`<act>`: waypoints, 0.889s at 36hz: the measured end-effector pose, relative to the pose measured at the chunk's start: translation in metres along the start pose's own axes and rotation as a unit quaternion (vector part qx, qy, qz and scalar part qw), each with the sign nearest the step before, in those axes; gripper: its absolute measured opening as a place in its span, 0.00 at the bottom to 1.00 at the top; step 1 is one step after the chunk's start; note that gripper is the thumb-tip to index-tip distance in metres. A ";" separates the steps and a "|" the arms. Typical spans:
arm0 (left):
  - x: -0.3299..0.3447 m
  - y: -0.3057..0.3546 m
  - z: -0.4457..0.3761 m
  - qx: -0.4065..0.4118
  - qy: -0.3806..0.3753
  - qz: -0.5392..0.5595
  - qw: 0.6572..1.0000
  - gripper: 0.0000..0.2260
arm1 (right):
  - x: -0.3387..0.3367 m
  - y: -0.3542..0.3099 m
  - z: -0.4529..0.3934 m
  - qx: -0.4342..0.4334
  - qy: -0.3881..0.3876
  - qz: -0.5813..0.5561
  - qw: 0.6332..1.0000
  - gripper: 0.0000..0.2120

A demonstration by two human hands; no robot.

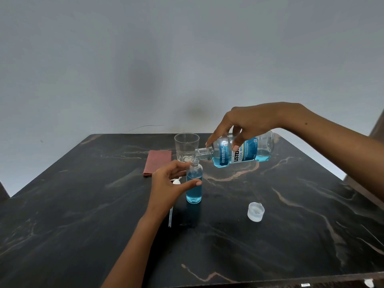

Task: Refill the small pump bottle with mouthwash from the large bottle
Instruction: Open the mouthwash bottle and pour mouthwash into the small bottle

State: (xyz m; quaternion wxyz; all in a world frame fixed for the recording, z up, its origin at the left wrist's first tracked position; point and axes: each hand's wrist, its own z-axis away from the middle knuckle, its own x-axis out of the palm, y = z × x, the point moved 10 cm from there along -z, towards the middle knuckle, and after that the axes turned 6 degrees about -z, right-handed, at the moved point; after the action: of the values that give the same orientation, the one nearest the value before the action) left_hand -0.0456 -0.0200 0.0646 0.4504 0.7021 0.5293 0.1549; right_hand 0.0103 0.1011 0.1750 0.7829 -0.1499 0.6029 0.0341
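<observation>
Dark marbled worktop fills the near part of the view, and on it the left hand curves around the small pump bottle, its fingers spread wide; thumb and index lie beside the bottle, and whether they truly touch it I cannot tell. That bottle stands upright, pump removed, blue liquid reaching well past halfway. Above and to the right of those fingers, the right hand grasps the large bottle from above, clenched on its labelled body, tipped nearly level with its open neck just beside the small bottle's mouth; no stream is clearly visible between them. By my reading, the pour is well advanced or pausing: uncapping is done and much of the filling is done, while topping up, refitting the pump and recapping the large bottle remain. Counted: two bottles; one white cap lying open side up, right of the left fingers; one pump head with its dip tube, partly hidden behind the left hand; one empty glass beyond the fingers; one folded reddish cloth to its left.
</observation>
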 end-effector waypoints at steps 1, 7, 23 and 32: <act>0.000 -0.001 0.000 -0.002 0.001 0.001 1.000 0.15 | 0.000 0.000 0.000 -0.001 0.000 0.000 1.000 0.25; 0.000 -0.004 0.000 -0.011 -0.001 0.008 1.000 0.18 | -0.002 -0.002 0.000 -0.003 0.001 0.001 1.000 0.25; 0.000 -0.005 -0.001 -0.004 0.001 0.010 1.000 0.18 | -0.002 -0.004 0.001 -0.003 -0.002 0.006 1.000 0.24; 0.000 -0.005 -0.001 -0.001 0.000 0.001 1.000 0.18 | -0.003 -0.006 0.000 0.003 -0.006 0.014 1.000 0.26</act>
State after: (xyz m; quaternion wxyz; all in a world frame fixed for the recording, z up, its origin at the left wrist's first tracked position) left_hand -0.0496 -0.0193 0.0608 0.4510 0.7022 0.5283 0.1561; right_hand 0.0112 0.0955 0.1789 0.7867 -0.1386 0.6000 0.0438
